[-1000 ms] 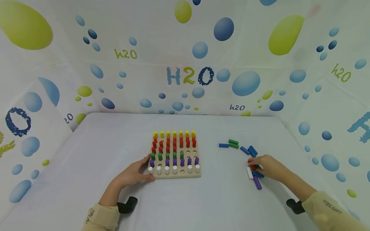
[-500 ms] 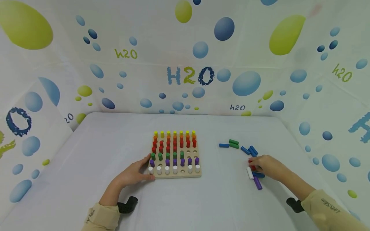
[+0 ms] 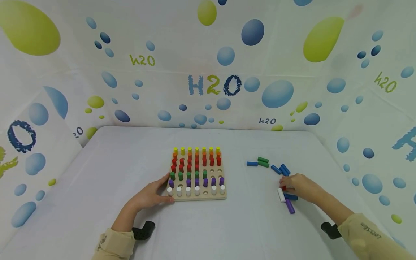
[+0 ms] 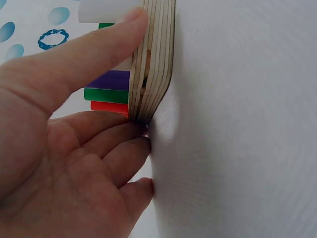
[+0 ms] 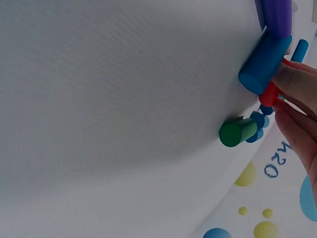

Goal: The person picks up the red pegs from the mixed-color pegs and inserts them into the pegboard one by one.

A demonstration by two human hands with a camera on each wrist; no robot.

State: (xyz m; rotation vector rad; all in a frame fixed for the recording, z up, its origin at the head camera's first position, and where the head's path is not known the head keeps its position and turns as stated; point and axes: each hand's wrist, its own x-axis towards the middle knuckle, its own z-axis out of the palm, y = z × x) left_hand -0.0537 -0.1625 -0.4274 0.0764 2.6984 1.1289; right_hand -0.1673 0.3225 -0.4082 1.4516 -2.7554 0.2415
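Note:
A wooden pegboard (image 3: 199, 198) with upright coloured pegs in rows lies mid-table; some holes show bare. My left hand (image 3: 147, 195) grips its near left corner, thumb on the front edge (image 4: 153, 54) and fingers against the left side. On the right, a red peg (image 5: 269, 95) is pinched between the thumb and fingers of my right hand (image 3: 304, 188), low over the table and mostly covered by them. Just by that hand lie a white peg (image 3: 281, 195), a blue peg (image 3: 290, 197) and a purple peg (image 3: 290, 206). A green peg (image 5: 237, 131) shows in the right wrist view.
Farther back on the right lie two green pegs (image 3: 263, 161), a blue peg (image 3: 252, 164) and more blue pegs (image 3: 280, 169). The white-covered table (image 3: 208, 231) meets a patterned backdrop (image 3: 208, 119) behind.
Slight motion of my right hand and fingers around the red peg; a bit of green seen under them a second ago is hidden in the head view. The left hand and board stay put.

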